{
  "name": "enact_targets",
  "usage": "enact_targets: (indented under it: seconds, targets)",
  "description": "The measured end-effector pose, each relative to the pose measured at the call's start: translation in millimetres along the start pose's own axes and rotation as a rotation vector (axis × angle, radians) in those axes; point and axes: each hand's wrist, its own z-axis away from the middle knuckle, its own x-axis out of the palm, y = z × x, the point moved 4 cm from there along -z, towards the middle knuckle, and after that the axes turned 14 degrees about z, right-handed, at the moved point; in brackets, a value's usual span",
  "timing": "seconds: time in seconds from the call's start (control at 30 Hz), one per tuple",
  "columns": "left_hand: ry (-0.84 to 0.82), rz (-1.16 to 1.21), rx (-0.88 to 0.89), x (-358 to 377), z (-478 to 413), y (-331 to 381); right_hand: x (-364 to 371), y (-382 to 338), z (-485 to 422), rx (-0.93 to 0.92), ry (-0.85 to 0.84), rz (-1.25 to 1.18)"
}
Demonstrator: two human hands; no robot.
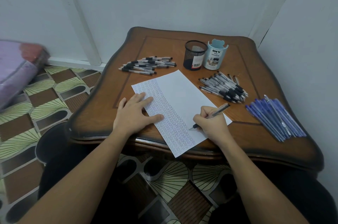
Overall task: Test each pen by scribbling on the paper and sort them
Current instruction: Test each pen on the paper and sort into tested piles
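The right hand (213, 123) has its fingers curled tight around a pen (217, 111). The pen tip touches the paper (180, 93), right at the edge of the rows of little scribbles. The left hand (135, 114) lies flat with its fingers spread, pressing on the left side of the paper. The paper lies slanted on the brown tabletop (164, 44), and its near corner sticks out over the edge. A pile of black-grip pens (148, 65) lies past the paper on the left. Another pile of black-grip pens (224, 87) lies on the right of the paper. A bunch of blue pens (276, 119) lies farther right, near the tabletop's edge. A black mesh cup (194, 55) and a light blue cup (214, 55) stand side by side at the back.
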Motion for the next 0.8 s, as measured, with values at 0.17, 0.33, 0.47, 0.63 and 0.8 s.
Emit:
enact_targets:
  seconds: [0.17,0.33,0.47,0.63,0.8]
  targets:
    - [-0.007,0.001,-0.005,0.1,-0.2,0.0,-0.4,1.7,-0.7,-0.012,0.013,0.003]
    - [-0.005,-0.007,0.001,0.6,-1.5,-1.4,-1.9,3.3,-2.7,-0.023,0.007,-0.005]
    - [-0.004,-0.006,0.008,1.6,-1.8,-2.3,-5.5,3.3,-3.0,-0.006,0.103,-0.039]
    - [-0.002,-0.007,0.002,0.8,-1.6,-2.3,-12.9,0.6,-4.8,0.096,0.156,-0.258]
    - [-0.006,0.0,0.004,1.1,-1.3,-3.4,-12.1,-6.1,-7.0,0.205,0.083,-0.305]
